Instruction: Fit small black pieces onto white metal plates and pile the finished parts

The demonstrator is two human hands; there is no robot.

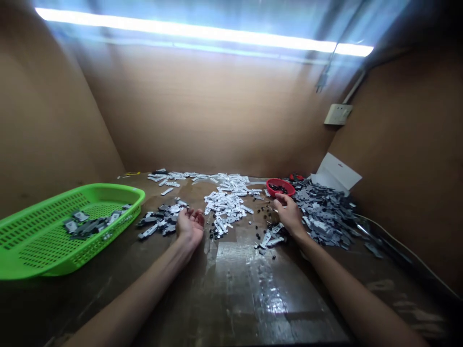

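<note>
My left hand lies palm up on the dark table, fingers loosely curled and apart, with nothing in it. It rests beside a small heap of grey and white plastic parts. My right hand is curled with fingers pinched near small black pieces, just below a red bowl holding dark bits. What its fingers hold is too small to make out. A pile of white strips lies between the hands.
A green perforated basket with several grey assembled parts stands at the left. A large heap of grey parts lies at the right, with a white card behind it. Brown walls enclose the bench; a cable runs along the right edge.
</note>
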